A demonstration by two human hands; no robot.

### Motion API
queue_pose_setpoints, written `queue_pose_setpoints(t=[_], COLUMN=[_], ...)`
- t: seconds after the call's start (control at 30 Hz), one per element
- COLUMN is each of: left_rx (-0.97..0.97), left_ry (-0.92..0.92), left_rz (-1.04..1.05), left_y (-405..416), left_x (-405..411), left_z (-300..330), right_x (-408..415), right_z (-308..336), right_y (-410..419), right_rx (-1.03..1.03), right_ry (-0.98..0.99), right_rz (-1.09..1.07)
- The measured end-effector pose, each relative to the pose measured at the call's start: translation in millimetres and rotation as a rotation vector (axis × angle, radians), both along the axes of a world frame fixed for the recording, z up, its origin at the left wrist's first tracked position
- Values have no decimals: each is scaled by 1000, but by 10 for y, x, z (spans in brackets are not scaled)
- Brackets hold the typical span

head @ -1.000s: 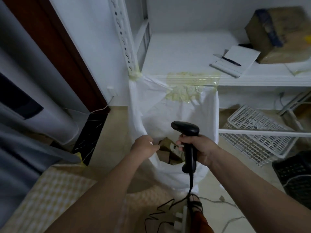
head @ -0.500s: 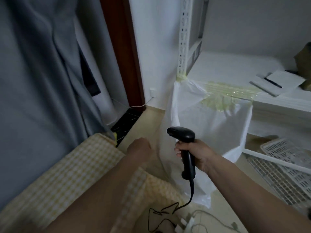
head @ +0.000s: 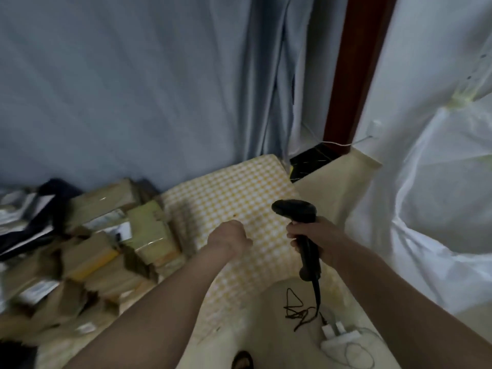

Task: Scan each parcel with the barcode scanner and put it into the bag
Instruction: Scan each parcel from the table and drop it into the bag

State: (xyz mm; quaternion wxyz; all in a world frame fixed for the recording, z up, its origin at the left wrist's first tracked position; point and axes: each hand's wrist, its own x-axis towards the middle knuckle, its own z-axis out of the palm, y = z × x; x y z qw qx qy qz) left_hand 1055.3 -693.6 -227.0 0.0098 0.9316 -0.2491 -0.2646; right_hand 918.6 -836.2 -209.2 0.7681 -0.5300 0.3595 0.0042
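My right hand [head: 316, 239] grips the handle of a black barcode scanner [head: 296, 213], held upright with its head pointing left and its cable trailing to the floor. My left hand [head: 229, 239] hovers over the yellow checked cloth [head: 239, 187], fingers loosely curled and holding nothing. A heap of brown taped parcels [head: 106, 235] lies on the left part of the cloth, a short way left of my left hand. The white bag [head: 439, 195] hangs at the right edge of the view, its mouth out of sight.
A blue-grey curtain [head: 133, 89] fills the back. A dark red door frame [head: 354, 75] stands right of it. On the floor below the scanner lie a tangled black cable [head: 298, 312] and a white plug adapter [head: 343, 339]. Dark bags [head: 32, 209] sit at far left.
The view has swung left, away from the bag and shelf, onto the checked cloth and the parcel heap. My left hand left the bag's rim and now hovers empty over the cloth.
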Motion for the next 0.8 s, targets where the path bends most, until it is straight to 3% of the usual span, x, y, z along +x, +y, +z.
queue_pose_setpoints(t=[0.2,0.5,0.8], left_rx=[21,18,-25], left_ry=[1,6,10], left_rz=[171,392,419], left_y=[918,2307,3042], left_x=[282,838,1625], left_z=[136,208,-9], right_x=[564,1572,2384], right_z=[95,-46,-290], right_y=[644,1730,2354], right_rx=[-80,-139,-176], right_ry=[-18,48,89], right_rz=[214,321,241])
